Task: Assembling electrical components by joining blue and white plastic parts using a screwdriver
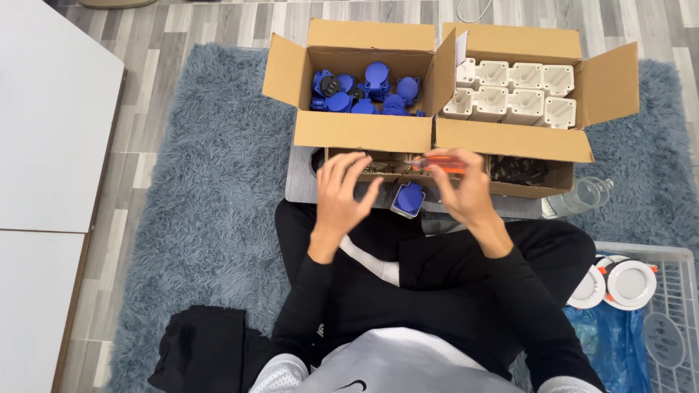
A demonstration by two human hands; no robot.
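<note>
My right hand (466,191) is closed around an orange-handled screwdriver (437,165), held level over a low cardboard tray. My left hand (342,193) hovers beside it with fingers spread and nothing in it. Between the two hands, a small grey box with a blue hinged cap (408,199) stands on the grey board in front of my crossed legs. Neither hand touches it.
An open carton (364,131) holds several blue capped sockets; another carton (510,138) holds white square housings. A low tray (524,188) holds small screws and dark parts. A clear plastic bottle (582,196) and a white basket (655,255) with round white fittings lie right. A white table (51,116) stands left.
</note>
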